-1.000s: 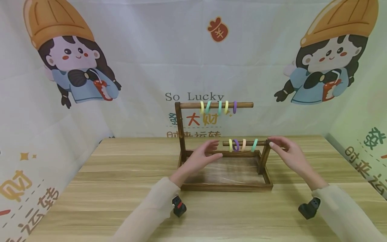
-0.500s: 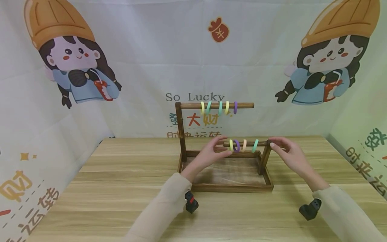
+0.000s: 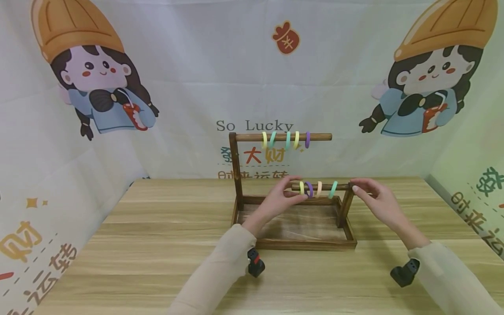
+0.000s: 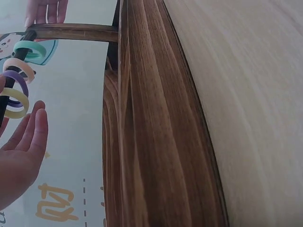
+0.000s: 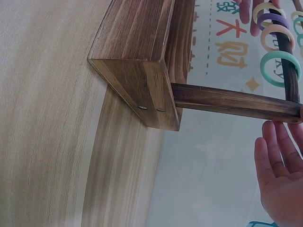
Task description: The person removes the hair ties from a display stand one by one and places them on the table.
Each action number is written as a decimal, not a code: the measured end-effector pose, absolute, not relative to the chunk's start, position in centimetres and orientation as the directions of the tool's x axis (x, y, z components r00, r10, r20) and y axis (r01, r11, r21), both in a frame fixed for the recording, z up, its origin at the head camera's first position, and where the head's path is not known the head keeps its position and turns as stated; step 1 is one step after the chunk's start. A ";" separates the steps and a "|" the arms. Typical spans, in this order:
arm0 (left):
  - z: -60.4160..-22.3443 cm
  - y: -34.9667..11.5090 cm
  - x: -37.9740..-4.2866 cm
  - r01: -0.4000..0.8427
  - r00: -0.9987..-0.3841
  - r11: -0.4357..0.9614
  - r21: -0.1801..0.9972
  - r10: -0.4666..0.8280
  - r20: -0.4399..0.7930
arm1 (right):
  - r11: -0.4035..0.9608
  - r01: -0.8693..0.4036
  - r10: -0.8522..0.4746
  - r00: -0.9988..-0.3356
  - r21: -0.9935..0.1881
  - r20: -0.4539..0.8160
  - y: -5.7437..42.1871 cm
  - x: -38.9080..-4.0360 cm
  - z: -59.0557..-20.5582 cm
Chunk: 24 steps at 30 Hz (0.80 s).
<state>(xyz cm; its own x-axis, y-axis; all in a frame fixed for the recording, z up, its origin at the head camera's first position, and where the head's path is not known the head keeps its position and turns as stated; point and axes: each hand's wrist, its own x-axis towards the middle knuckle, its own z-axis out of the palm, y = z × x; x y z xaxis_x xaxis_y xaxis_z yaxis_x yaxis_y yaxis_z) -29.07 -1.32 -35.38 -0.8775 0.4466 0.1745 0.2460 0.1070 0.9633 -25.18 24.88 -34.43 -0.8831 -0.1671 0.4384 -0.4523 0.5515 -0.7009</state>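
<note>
A dark wooden stand (image 3: 303, 243) has a tray base and two rods at different heights. Its lower rod carries a yellow ring (image 3: 302, 188), a purple ring (image 3: 309, 190), a peach ring (image 3: 319, 189) and a mint-green ring (image 3: 333, 189). My left hand (image 3: 277, 201) reaches around this rod's free end, thumb in front and fingers behind, beside the yellow and purple rings. In the left wrist view its fingers (image 4: 35, 125) extend past the yellow ring without curling round it. My right hand (image 3: 378, 203) holds the top of the short post between thumb and fingers.
Several yellow, green and purple rings hang on the upper rod (image 3: 320, 137), above and behind my left hand. A tall post (image 3: 236, 168) rises at the stand's left. The wooden table (image 3: 157, 227) extends around the base, with a printed cloth (image 3: 189, 100) behind.
My left hand has moved right, from short of the lower rod to around its free end at the yellow and purple rings. My right hand has stayed at the short post.
</note>
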 end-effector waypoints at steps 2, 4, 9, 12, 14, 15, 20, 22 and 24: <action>-35.4 -1.2 -29.1 0.249 -0.881 0.109 0.962 0.439 0.178 | 0.550 -0.452 -0.168 -0.883 -0.702 0.437 24.9 -25.2 -34.5; -35.5 -1.1 -29.2 0.253 -0.886 0.118 0.960 0.427 0.181 | 0.549 -0.452 -0.170 -0.884 -0.703 0.436 24.9 -25.2 -34.5; -35.5 -1.0 -29.1 0.262 -0.891 0.117 0.958 0.412 0.193 | 0.552 -0.447 -0.172 -0.887 -0.704 0.429 25.0 -25.3 -34.5; -35.5 -1.1 -29.0 0.259 -0.890 0.099 0.961 0.412 0.197 | 0.556 -0.442 -0.172 -0.890 -0.704 0.423 25.0 -25.2 -34.5; -35.4 -1.1 -28.9 0.257 -0.890 0.097 0.962 0.411 0.196 | 0.558 -0.440 -0.173 -0.891 -0.703 0.420 25.0 -25.2 -34.5; -35.4 -1.2 -28.9 0.256 -0.892 0.103 0.961 0.409 0.193 | 0.559 -0.439 -0.172 -0.891 -0.703 0.420 24.9 -25.2 -34.5; -34.9 -1.8 -28.5 0.254 -0.902 0.160 0.954 0.396 0.173 | 0.558 -0.441 -0.168 -0.890 -0.703 0.425 25.0 -25.3 -34.5; -34.3 -2.1 -28.1 0.252 -0.901 0.166 0.953 0.399 0.169 | 0.558 -0.442 -0.166 -0.889 -0.703 0.427 25.0 -25.3 -34.5; -33.6 -2.4 -27.6 0.252 -0.898 0.160 0.955 0.407 0.169 | 0.557 -0.443 -0.168 -0.888 -0.703 0.428 25.0 -25.3 -34.5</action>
<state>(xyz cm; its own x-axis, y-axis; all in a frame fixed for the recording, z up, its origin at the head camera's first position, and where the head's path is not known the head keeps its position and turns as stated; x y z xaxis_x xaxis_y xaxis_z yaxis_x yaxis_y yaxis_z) -27.62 -2.40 -33.61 -0.8979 0.4067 0.1686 0.2515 0.1596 0.9546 -25.27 24.96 -34.47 -0.8882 -0.1675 0.4278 -0.4434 0.5566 -0.7026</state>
